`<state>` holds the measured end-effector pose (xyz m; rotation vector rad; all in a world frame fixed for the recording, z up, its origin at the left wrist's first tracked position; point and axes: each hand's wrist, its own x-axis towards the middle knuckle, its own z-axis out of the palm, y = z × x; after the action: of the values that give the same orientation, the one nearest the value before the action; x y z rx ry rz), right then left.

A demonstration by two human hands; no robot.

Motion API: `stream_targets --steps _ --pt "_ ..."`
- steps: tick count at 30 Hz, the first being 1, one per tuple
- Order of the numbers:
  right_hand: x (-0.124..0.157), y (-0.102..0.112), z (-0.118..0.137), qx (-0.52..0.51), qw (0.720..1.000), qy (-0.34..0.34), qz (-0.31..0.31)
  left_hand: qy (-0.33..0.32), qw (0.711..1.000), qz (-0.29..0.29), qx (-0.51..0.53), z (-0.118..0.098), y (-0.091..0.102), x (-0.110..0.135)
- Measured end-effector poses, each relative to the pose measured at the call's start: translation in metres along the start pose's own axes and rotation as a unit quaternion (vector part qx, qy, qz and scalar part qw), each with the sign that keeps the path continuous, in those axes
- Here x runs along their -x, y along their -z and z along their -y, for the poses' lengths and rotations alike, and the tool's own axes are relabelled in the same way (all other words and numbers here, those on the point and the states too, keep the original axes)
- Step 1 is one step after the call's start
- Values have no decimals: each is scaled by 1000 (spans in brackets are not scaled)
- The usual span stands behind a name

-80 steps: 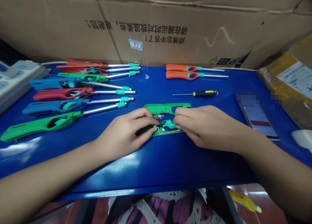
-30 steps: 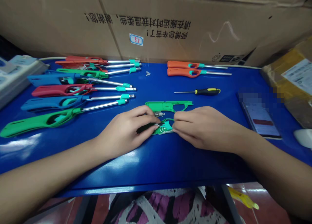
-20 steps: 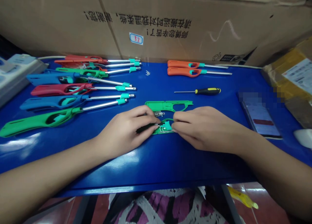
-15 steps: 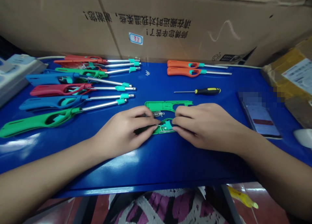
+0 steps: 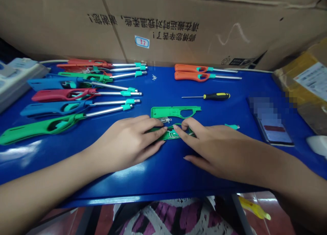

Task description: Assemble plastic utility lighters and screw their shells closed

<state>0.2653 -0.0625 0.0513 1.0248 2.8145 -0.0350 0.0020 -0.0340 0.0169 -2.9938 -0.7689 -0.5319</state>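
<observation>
Green plastic is lying under both my hands: with my left hand (image 5: 130, 137) I am clamping the left end of a wired half-shell (image 5: 166, 136), fingers over it and thumb against its near edge. My right hand (image 5: 212, 144) is spreading apart, its thumb standing well clear of the fingers above the blue table (image 5: 153, 175). My right index finger is stretching over the shell's middle and another finger is curling beside it; I cannot tell how firmly they are pressing. Inside the shell, white wires (image 5: 170, 135) are curving beside a teal part, and beyond my right hand a teal tip (image 5: 232, 127) is showing, near the phone (image 5: 274, 126).

Just past my left fingertips a small clear-and-metal piece (image 5: 166, 120) is lying between the wired shell and a matching green half (image 5: 162, 112), which is resting with its inside up. Farther off, a black-and-yellow screwdriver (image 5: 216, 97) is pointing left, and behind it two orange lighters (image 5: 187, 76) are lying side by side. Off to my left a row of lighters (image 5: 55, 95) in red, blue and green is spreading across the table, rods pointing right, with a power strip (image 5: 19, 79) sitting beyond their handles. Small white bits (image 5: 154, 77) are lying past the rod tips, and a cardboard box (image 5: 163, 10) is standing along the far edge.
</observation>
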Motion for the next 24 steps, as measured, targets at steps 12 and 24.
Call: stream_targets --steps 12,24 --pt "-5 7 -17 -94 995 -15 -35 -19 998 -3 -63 -6 3 -1" --pt "-24 -3 -20 -262 955 -129 -43 -21 996 10 -82 -13 -1 1"
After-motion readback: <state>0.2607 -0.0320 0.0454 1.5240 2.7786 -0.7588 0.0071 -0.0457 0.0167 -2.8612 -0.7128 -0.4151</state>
